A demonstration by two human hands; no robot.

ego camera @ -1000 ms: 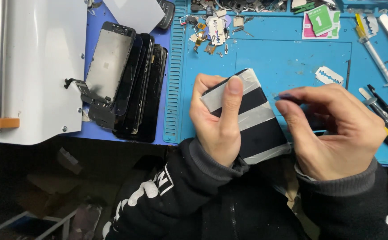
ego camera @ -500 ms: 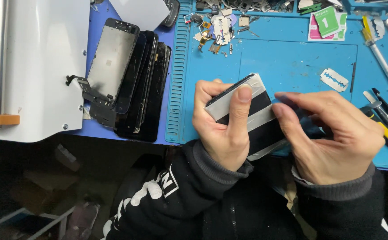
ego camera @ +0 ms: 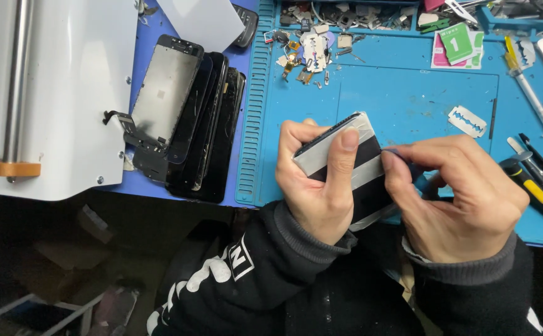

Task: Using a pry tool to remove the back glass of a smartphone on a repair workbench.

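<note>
Blue counter mat (ego camera: 408, 99) lay beneath everything. Above its near edge, the left hand (ego camera: 321, 180) gripped a taped black phone (ego camera: 355, 168) by its sides: thin, stiff, probably fragile. The right hand (ego camera: 458, 193) fingers (ego camera: 396, 165) pinched something small at its edge.

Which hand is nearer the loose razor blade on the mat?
Right. The right hand sits just below the razor blade, working at the phone's edge. The left hand grips the phone further left, well away from the blade.
</note>
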